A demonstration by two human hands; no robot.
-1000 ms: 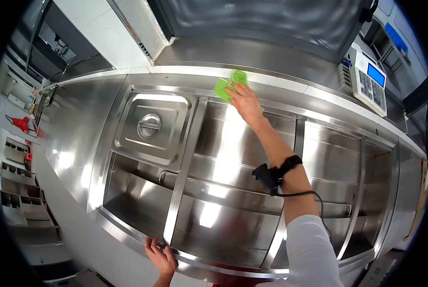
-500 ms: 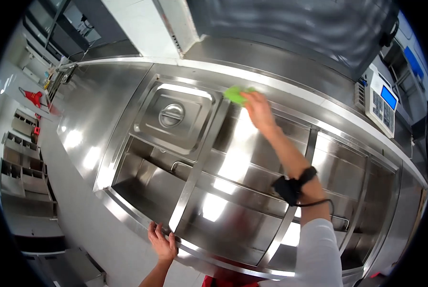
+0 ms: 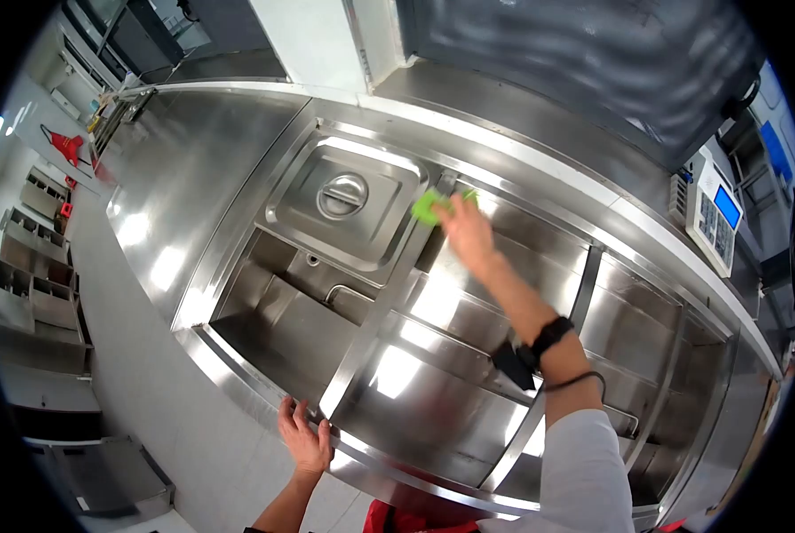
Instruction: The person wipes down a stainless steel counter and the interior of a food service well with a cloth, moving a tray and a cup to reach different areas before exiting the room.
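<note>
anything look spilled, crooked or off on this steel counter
Nothing looks spilled or damaged. One mild oddity: the steel pan lid covers only the far part of the leftmost well, leaving its near part open, while the wells to the right show no lids. The green cloth is in the right hand, not left lying about.

The square stainless-steel lid with a round handle (image 3: 346, 202) lies over the back of the leftmost compartment in the long silver metal counter (image 3: 193, 169). To the lid's right, the thin green cloth (image 3: 425, 210) is under the bare right hand (image 3: 469, 235), by the back end of the straight silver metal divider (image 3: 384, 311). The bare left hand (image 3: 306, 441) rests on the counter's front rim. Behind the wells, far right, stands the boxy white plastic keypad device (image 3: 714, 215).
</note>
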